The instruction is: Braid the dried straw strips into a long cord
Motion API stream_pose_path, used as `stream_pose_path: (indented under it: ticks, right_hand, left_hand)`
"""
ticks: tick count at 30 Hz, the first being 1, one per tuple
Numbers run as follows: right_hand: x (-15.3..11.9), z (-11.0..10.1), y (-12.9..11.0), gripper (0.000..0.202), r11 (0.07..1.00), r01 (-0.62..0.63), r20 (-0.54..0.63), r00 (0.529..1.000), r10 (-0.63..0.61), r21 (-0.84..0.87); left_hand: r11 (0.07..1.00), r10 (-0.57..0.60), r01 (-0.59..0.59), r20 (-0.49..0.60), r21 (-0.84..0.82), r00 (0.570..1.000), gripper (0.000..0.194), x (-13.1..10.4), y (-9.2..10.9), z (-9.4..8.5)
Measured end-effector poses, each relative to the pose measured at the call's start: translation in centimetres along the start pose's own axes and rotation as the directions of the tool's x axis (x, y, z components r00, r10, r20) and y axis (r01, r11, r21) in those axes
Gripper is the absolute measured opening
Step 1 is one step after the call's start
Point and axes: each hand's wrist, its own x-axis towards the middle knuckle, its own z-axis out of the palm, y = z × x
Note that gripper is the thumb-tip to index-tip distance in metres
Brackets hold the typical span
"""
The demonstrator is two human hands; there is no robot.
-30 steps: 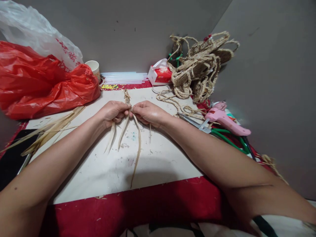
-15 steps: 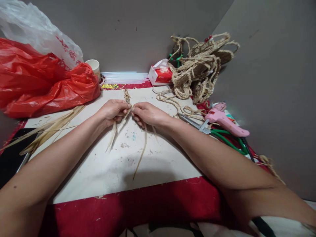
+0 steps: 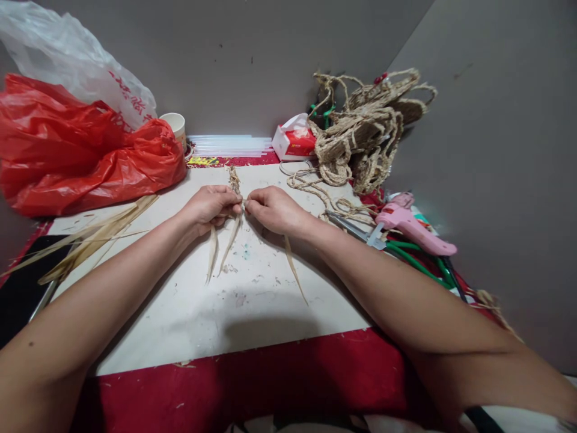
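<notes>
A short braided piece of dry straw (image 3: 233,178) points away from me over the white board (image 3: 180,325). At its near end my left hand (image 3: 215,207) pinches the straw strands, and two pale loose ends hang below it. My right hand (image 3: 269,209) is closed just beside it, thumb and forefinger pinching the strands at the same spot. One thin strand (image 3: 295,270) trails from under my right hand toward the board's near edge. The fingertips of both hands nearly touch.
Red plastic bag (image 3: 99,162) and paper cup (image 3: 175,127) stand back left; flat straw strips (image 3: 103,234) lie below. Clear sticks (image 3: 229,145), a tissue pack (image 3: 297,143) and coiled straw rope (image 3: 356,138) are along the back. Right: pink glue gun (image 3: 412,227) and scissors (image 3: 356,228).
The strand below my right hand now hangs farther right, slanting the other way. The loose ends under my left hand have spread apart slightly. Both hands remain pinched at nearly the same place.
</notes>
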Motion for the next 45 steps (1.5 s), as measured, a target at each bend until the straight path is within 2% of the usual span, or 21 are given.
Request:
stream_pose_path:
  ticks: [6, 15, 19, 22, 30, 33, 36, 39, 45]
  right_hand:
    - [-0.4, 0.2, 0.1, 0.024, 0.991, 0.004, -0.073, 0.997, -0.014, -0.136]
    - [-0.4, 0.3, -0.1, 0.027, 0.994, -0.044, -0.059, 0.998, 0.038, -0.099]
    - [-0.7, 0.3, -0.3, 0.029, 0.975, -0.044, -0.097, 0.995, 0.023, -0.220]
    - [-1.0, 0.3, -0.7, 0.032, 0.943, -0.052, -0.125, 0.992, 0.011, -0.329]
    - [-1.4, 0.4, -1.1, 0.036, 0.914, -0.009, -0.030, 1.000, -0.003, -0.406]
    - [-1.1, 0.3, -0.8, 0.032, 0.940, -0.007, -0.033, 0.999, -0.005, -0.342]
    - [-0.6, 0.0, -0.5, 0.027, 0.983, -0.001, -0.027, 1.000, -0.004, -0.186]
    - [-0.3, -0.4, -0.5, 0.024, 0.999, -0.037, 0.007, 0.999, 0.037, 0.009]
    - [-0.4, -0.2, -0.6, 0.022, 0.966, -0.125, 0.032, 0.992, 0.121, 0.228]
  left_hand:
    - [1.000, 0.015, -0.015, -0.033, -0.001, 0.999, 0.013, -0.2, 0.0, 0.5]
    - [0.998, 0.065, -0.064, -0.089, 0.019, 0.994, 0.016, -0.8, -0.2, 1.1]
    - [0.996, 0.088, -0.087, -0.064, 0.020, 0.994, 0.017, -0.7, -0.2, 1.1]
    - [0.991, 0.126, -0.123, -0.090, 0.046, 0.988, 0.015, -0.6, -0.5, 1.2]
    - [0.984, 0.168, -0.150, -0.207, 0.096, 0.964, 0.014, -0.7, -0.8, 1.4]
    - [0.993, 0.114, -0.108, -0.181, 0.040, 0.977, 0.013, -0.6, -0.6, 1.1]
    - [0.998, 0.027, -0.030, -0.056, -0.051, 0.998, 0.013, -0.3, -0.4, 0.4]
    - [0.994, -0.016, 0.021, 0.046, -0.109, 0.999, 0.013, 0.0, -0.3, -0.3]
    - [0.994, 0.010, -0.004, 0.054, -0.110, 0.998, 0.012, 0.2, -0.5, -0.6]
